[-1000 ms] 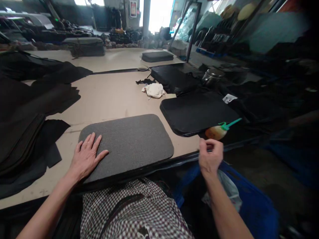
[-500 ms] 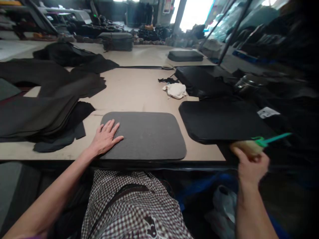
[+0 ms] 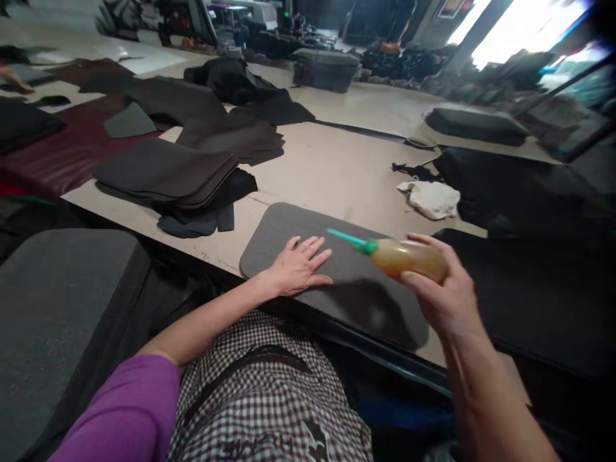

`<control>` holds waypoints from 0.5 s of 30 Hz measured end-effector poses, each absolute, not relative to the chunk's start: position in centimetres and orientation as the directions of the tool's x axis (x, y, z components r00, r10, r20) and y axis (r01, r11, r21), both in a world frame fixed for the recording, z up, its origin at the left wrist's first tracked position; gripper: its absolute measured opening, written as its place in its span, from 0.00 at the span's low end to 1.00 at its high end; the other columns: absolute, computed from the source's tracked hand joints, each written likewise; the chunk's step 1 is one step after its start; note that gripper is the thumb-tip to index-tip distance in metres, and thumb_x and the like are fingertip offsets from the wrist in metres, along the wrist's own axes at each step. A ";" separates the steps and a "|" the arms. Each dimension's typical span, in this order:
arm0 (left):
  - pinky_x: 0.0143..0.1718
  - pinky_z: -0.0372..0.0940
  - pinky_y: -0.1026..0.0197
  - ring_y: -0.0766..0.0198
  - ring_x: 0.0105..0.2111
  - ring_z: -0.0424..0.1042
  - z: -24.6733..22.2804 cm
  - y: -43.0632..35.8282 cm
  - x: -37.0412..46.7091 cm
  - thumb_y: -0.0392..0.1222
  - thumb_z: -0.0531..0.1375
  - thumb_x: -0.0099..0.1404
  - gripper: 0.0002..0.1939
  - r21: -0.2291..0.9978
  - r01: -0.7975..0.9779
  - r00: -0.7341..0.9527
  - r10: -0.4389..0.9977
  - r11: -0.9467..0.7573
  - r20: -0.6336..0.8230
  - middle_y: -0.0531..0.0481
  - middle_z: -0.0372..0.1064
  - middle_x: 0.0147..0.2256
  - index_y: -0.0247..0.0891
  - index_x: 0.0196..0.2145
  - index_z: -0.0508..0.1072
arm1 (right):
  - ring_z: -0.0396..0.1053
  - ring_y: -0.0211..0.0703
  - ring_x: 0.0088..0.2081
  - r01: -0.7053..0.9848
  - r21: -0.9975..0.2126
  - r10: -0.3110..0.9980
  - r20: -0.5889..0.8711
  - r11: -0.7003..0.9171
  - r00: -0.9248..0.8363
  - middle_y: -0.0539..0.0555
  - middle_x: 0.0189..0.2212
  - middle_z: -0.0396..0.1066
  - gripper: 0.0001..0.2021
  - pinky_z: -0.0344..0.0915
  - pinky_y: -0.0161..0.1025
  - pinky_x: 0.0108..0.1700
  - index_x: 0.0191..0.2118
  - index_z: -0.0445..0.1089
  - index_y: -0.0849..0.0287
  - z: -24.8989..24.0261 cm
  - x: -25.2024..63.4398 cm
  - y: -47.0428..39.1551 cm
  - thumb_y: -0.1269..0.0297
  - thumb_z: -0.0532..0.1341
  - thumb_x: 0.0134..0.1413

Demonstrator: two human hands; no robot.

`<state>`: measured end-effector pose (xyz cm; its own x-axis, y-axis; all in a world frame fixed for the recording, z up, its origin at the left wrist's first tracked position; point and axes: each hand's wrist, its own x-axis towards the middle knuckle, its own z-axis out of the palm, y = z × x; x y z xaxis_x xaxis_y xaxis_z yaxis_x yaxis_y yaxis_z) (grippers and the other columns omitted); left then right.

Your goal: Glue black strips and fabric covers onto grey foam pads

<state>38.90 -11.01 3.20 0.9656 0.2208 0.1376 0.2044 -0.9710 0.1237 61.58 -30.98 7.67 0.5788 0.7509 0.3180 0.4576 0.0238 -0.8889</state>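
A long tan table is stretching across the scene. A big gray slab with dark sides is sitting at the near left, just beside the table. A black panel is lying on the right. The person is wearing a checkered apron. A flat gray pad with round corners is lying on the near edge of the table, in front of the apron. A stack of dark brown sheets is lying to the left of the pad, apart from it. A purple sleeve is covering the top of the left arm.

The right hand is holding a squeeze bottle over the right part of the pad. Its fingers are curling around the bottle's fat bottom end, only as far open as the bottle is wide. The left hand is resting flat on the pad, its fingers spreading wide and touching just the pad. The bottle is tipping on its side, with yellow-brown stuff showing inside. A crumpled white cloth is lying on the far side of the pad, toward the right. A thin green spout is pointing left, near the left hand.
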 end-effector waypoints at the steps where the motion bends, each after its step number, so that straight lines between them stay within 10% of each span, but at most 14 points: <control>1: 0.72 0.46 0.39 0.48 0.73 0.52 2.8 -11.2 39.0 0.68 0.43 0.75 0.39 0.148 0.203 0.966 0.223 -0.968 0.133 0.38 0.53 0.73 0.40 0.71 0.60 | 0.76 0.57 0.50 0.396 -0.918 0.784 0.271 0.035 0.559 0.55 0.54 0.75 0.33 0.76 0.53 0.52 0.58 0.71 0.47 7.8 60.1 -28.3 0.50 0.76 0.45; 8: 0.70 0.53 0.43 0.46 0.71 0.57 0.8 -11.2 39.0 0.70 0.43 0.74 0.41 0.377 0.300 0.952 0.303 -0.876 -0.054 0.42 0.55 0.72 0.44 0.75 0.50 | 0.75 0.54 0.51 0.356 -0.934 0.956 0.133 0.032 0.263 0.53 0.49 0.76 0.28 0.73 0.50 0.54 0.54 0.69 0.50 7.4 53.1 -18.5 0.42 0.70 0.52; 15: 0.71 0.54 0.45 0.46 0.72 0.53 0.0 -11.7 39.4 0.74 0.43 0.72 0.45 0.334 0.360 0.925 0.379 -0.871 -0.008 0.43 0.49 0.74 0.40 0.74 0.54 | 0.74 0.52 0.47 0.470 -0.879 0.982 0.152 0.081 0.115 0.53 0.46 0.73 0.30 0.73 0.49 0.51 0.55 0.64 0.50 6.4 52.7 -16.0 0.43 0.71 0.53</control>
